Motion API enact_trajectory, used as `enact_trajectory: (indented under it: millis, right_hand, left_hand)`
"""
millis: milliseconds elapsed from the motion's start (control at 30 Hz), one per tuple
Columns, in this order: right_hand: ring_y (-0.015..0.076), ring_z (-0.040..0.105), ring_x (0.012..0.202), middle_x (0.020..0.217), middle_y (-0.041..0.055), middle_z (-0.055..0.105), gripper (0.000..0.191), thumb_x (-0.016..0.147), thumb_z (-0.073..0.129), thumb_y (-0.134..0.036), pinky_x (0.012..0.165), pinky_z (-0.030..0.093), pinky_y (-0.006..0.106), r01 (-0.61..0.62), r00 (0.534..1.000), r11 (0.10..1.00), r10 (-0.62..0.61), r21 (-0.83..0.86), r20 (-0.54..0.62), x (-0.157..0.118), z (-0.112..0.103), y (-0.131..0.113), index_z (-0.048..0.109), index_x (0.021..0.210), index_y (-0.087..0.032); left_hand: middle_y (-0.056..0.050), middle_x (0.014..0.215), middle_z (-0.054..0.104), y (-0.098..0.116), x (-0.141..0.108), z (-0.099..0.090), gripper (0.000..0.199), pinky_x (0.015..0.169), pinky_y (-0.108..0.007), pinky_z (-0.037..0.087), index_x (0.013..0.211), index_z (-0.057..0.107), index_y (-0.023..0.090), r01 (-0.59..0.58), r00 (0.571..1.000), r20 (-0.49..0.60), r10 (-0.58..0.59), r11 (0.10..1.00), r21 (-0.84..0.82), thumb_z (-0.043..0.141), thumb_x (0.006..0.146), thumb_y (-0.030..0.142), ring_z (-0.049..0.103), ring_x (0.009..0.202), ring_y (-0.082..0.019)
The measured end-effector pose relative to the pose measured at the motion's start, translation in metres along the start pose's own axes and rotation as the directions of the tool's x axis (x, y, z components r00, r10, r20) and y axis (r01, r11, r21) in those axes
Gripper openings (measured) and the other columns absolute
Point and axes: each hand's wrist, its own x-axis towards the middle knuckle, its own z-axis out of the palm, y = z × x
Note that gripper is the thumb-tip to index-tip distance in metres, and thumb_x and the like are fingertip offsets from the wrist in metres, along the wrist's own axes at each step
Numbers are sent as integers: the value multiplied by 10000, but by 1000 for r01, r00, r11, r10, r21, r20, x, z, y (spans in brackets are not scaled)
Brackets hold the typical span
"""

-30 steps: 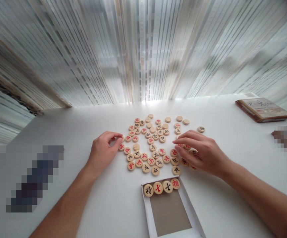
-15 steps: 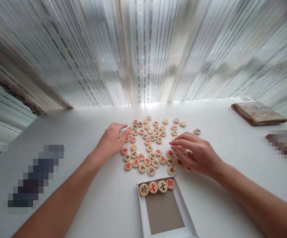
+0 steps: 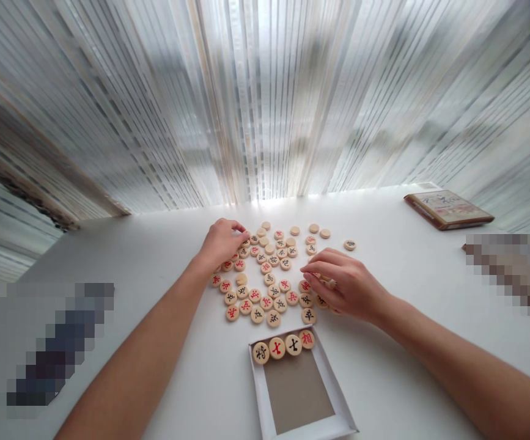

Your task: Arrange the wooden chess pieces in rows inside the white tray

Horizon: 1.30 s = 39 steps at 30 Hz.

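Round wooden Chinese chess pieces (image 3: 266,302) with red or black characters lie spread over the white table (image 3: 177,379). Some are face down and blank. My left hand (image 3: 222,244) is at the far left of the spread, its thumb and forefinger slightly apart and close to a black-marked piece (image 3: 254,239). Over the right side hovers my right hand (image 3: 347,282), fingers stretched out, covering several pieces. Nothing shows in its fingers. In front stands a shallow white box (image 3: 258,403), with a row of pieces (image 3: 277,348) along its far end.
A boxed set or book (image 3: 448,209) lies at the back right of the table. Blurred-out items rest at the left (image 3: 63,342) and right (image 3: 512,269) edges. A striped sheer curtain (image 3: 265,110) hangs behind the table.
My left hand has moved farther up and inward along the left side of the pieces. My right hand stays over the right-hand pieces. The view has turned slightly to the right.
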Motion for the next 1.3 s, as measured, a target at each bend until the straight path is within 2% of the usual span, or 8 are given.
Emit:
enact_trajectory:
  millis: [200, 367, 500, 700, 900, 1033, 1200, 1300]
  right_hand:
    - [235, 708, 841, 938, 110, 773, 164, 1039, 605, -170, 746, 580, 365, -9, 1000, 1000, 9, -3, 3, 0, 2, 0, 767, 1008, -171]
    - [230, 715, 824, 922, 105, 781, 156, 1032, 617, -170, 733, 569, 356, 3, 1000, 1000, -3, 0, -1, -1, 2, 3, 770, 1001, -172]
    - [229, 720, 805, 912, 106, 782, 160, 1034, 616, -173, 709, 562, 351, -3, 1000, 1000, 3, 9, -12, 0, 2, 1, 768, 982, -177]
    - [182, 734, 774, 910, 80, 786, 131, 1032, 634, -164, 694, 564, 294, -39, 998, 997, 42, 73, -38, 3, 2, -23, 761, 1006, -183]
    - [141, 655, 676, 829, 41, 735, 126, 1039, 635, -159, 581, 484, 259, -75, 997, 992, 78, 100, -23, 4, 2, -52, 756, 1052, -195]
    - [132, 610, 650, 782, 17, 711, 100, 1048, 663, -222, 567, 460, 255, -182, 982, 965, 188, 188, -11, 2, 3, -57, 761, 1068, -223]
    - [165, 712, 746, 896, 48, 790, 184, 1049, 688, -341, 614, 542, 258, -395, 917, 813, 378, 428, 130, 1, 3, -70, 753, 1183, -232]
    - [173, 722, 751, 917, 66, 805, 203, 1034, 709, -375, 628, 560, 269, -438, 895, 713, 406, 548, 186, 3, 5, -75, 776, 1147, -220]
  left_hand:
    - [-88, 907, 781, 8, 3, 5, 93, 837, -406, 558, 879, 750, 194, -2, 999, -38, -8, 967, -253, 815, 825, 232, 697, 849, -252]
    - [-65, 945, 765, 7, -6, -31, 208, 920, -409, 594, 1010, 741, 174, -49, 995, -104, -11, 832, -553, 781, 873, 326, 711, 860, -201]
    - [-55, 902, 761, 7, -47, -49, 437, 907, -434, 638, 1100, 791, 150, -16, 1000, -23, -1, 696, -718, 873, 801, 457, 757, 839, -212]
    - [-92, 974, 822, 6, -110, -18, 443, 869, -361, 642, 1084, 830, 144, 46, 998, 56, -1, 587, -808, 970, 718, 351, 778, 914, -221]
    - [-106, 987, 845, 5, -126, 3, 335, 876, -338, 658, 1030, 857, 145, 31, 995, 74, 72, 479, -877, 941, 766, 333, 797, 933, -221]
    - [-119, 1046, 845, 13, -137, 9, 310, 887, -334, 668, 1064, 868, 146, 56, 986, 120, 115, 450, -891, 918, 797, 295, 808, 968, -230]
    - [-91, 970, 843, 23, -147, 13, 417, 884, -323, 673, 1197, 828, 150, 163, 967, 227, 120, 395, -904, 923, 806, 256, 809, 919, -203]
    - [-74, 907, 837, 27, -147, 12, 371, 817, -280, 676, 1090, 827, 134, 193, 966, 244, 85, 391, -900, 963, 758, 229, 807, 873, -193]
